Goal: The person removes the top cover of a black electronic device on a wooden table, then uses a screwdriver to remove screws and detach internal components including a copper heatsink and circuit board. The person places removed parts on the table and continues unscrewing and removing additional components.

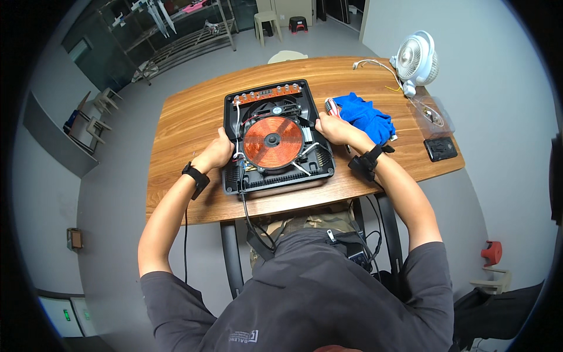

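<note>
An opened induction cooker (319, 164) lies on the wooden table in front of me, its black housing showing the parts inside. A round copper coil (261, 141) fills its middle, and an orange circuit board (267, 94) runs along the far edge. My left hand (217, 152) is closed on the housing's left side. On the right side, my right hand (335, 129) grips the housing's edge. A red-and-white tool handle (332, 108) shows just beyond the right hand; the hand and forearm hide part of it.
A crumpled blue cloth (366, 117) lies right of the cooker. Farther right are a white fan (415, 61), a clear plastic tray (447, 117) and a black flat object (440, 149). A black cord (249, 214) hangs from the cooker over the table's front edge (205, 218).
</note>
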{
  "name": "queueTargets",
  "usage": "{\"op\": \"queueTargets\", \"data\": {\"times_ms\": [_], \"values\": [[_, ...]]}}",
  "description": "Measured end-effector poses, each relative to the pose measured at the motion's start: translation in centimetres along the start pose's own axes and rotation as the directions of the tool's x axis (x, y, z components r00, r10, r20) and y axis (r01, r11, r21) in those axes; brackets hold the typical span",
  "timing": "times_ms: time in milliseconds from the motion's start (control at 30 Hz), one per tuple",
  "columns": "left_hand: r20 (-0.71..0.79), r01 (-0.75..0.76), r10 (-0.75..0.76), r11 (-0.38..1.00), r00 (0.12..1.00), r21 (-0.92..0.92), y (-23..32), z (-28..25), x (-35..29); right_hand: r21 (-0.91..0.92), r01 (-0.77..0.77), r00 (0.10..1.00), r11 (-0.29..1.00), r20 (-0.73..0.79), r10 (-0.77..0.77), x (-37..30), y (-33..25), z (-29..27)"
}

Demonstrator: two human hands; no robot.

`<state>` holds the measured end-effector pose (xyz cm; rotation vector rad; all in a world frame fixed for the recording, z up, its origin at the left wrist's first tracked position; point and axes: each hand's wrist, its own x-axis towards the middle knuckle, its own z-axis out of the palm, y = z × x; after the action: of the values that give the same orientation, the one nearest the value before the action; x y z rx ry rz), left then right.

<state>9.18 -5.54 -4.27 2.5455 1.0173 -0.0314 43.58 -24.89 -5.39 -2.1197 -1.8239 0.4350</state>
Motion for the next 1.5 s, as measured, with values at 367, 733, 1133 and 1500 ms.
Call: {"op": "queueTargets", "data": {"times_ms": [367, 733, 1133, 1500], "values": [[-0.037, -0.036, 0.038, 0.999, 0.999, 0.036, -0.5, 0.9, 0.4, -0.019, -0.061, 0.998, 0.998, -0.021, 0.060, -1.1, -1.3, -1.3], [-0.071, -0.021, 0.023, 0.999, 0.997, 0.028, -0.4, 0.5, -0.1, -0.185, -0.237, 0.969, 0.954, -0.113, 0.218, 1.8, 0.6, -7.2], [0.048, 0.052, -0.054, 0.998, 0.997, 0.027, -0.1, 0.2, 0.1, -0.393, -0.309, 0.945, 0.866, -0.019, 0.328, 2.9, 0.2, -6.0], [-0.017, -0.002, 0.003, 1.000, 1.000, 0.024, -0.7, 0.9, 0.6, -0.165, -0.275, 0.951, 0.947, -0.195, 0.242, 3.7, 4.9, -6.1]]}}
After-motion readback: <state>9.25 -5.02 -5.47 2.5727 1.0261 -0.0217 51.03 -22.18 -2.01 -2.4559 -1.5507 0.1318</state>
